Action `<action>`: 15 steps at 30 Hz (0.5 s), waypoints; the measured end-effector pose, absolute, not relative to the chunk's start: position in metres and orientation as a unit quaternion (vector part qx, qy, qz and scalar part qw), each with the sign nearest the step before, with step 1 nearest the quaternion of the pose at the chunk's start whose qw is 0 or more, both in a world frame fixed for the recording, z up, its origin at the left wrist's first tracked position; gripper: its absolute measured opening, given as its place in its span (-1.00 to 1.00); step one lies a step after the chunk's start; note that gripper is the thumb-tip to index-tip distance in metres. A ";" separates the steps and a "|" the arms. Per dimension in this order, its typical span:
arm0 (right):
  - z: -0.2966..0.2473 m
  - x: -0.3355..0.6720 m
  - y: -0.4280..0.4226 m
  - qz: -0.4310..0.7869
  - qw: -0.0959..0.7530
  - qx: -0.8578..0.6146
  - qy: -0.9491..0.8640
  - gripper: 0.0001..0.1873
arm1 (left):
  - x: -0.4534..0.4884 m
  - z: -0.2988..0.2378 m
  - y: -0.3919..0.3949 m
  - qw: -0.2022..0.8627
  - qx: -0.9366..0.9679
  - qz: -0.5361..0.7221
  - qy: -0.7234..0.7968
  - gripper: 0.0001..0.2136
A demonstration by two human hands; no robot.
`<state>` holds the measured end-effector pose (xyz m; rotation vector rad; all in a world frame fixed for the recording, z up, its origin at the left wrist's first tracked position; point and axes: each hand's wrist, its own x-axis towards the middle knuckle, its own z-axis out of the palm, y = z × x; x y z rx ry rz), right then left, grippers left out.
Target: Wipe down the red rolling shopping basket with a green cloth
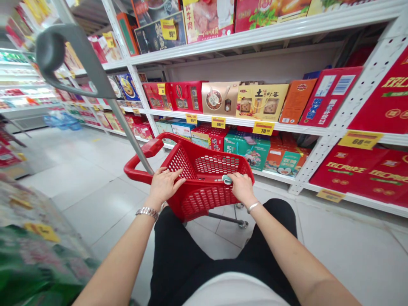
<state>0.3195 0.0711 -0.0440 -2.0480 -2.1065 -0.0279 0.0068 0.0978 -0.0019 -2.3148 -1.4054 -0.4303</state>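
Note:
In front of my knees stands a red plastic shopping cart (pixel 194 197) with perforated walls, tilted in my view. My left hand (pixel 164 185) lies on its near left rim beside the metal pole (pixel 138 151), fingers stretched out and apart. At the near right rim, my right hand (pixel 242 187) has its fingers closed on a small folded cloth (pixel 227 179), pale green and white. The cart's grey handle (pixel 83 59) rises at the upper left on the slanted pole. A caster wheel (pixel 243 224) shows below the basket.
White shelving (pixel 296 182) runs along the far side, with boxed goods such as a green box (pixel 247 148) and yellow price tags (pixel 263 128). Pale floor tiles (pixel 86 204) extend to the left. A blurred green display (pixel 35 263) is close at lower left.

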 end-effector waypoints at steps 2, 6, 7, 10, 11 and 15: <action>-0.043 0.334 0.076 0.001 0.081 -0.717 -0.693 -0.48 | 0.004 0.000 0.105 0.195 -0.826 -0.136 -0.511 -0.49; -0.044 0.355 0.085 0.016 0.060 -0.730 -0.681 -0.51 | 0.006 0.002 0.114 0.192 -0.801 -0.105 -0.557 -0.52; -0.044 0.357 0.087 0.017 0.058 -0.727 -0.684 -0.51 | 0.010 0.000 0.114 0.197 -0.789 -0.107 -0.572 -0.51; -0.045 0.354 0.088 0.018 0.052 -0.720 -0.692 -0.50 | 0.033 -0.015 0.109 0.204 -0.767 -0.135 -0.593 -0.51; -0.045 0.352 0.087 0.016 0.050 -0.720 -0.692 -0.50 | 0.045 -0.022 0.107 0.195 -0.775 -0.142 -0.584 -0.52; -0.049 0.348 0.078 -0.008 0.054 -0.729 -0.682 -0.49 | 0.100 -0.054 0.094 0.142 -0.815 -0.157 -0.539 -0.50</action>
